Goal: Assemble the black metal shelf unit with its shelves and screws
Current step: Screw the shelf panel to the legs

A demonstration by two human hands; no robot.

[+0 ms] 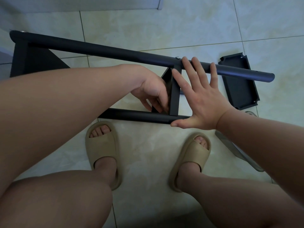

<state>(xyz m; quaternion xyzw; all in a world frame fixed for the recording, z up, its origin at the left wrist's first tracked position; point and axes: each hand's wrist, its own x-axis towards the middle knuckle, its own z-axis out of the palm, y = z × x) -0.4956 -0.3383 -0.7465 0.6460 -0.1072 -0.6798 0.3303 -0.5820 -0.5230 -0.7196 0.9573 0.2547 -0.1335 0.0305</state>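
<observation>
Black frame [98, 46] lies sideways on the floor [148, 30], by the person's slippers [102, 148]. Right hand [202, 99], spread flat, braces both poles [131, 115]; left hand [151, 92] pinches the fitted shelf [175, 96] at its joint, likely aligning it. Spare shelf [238, 86] lies to the right.

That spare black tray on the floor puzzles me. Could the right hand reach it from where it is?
Probably yes. The right hand is open and holds nothing, and the tray lies close beside it on the tile; only the upper pole crosses over it near its end.
</observation>
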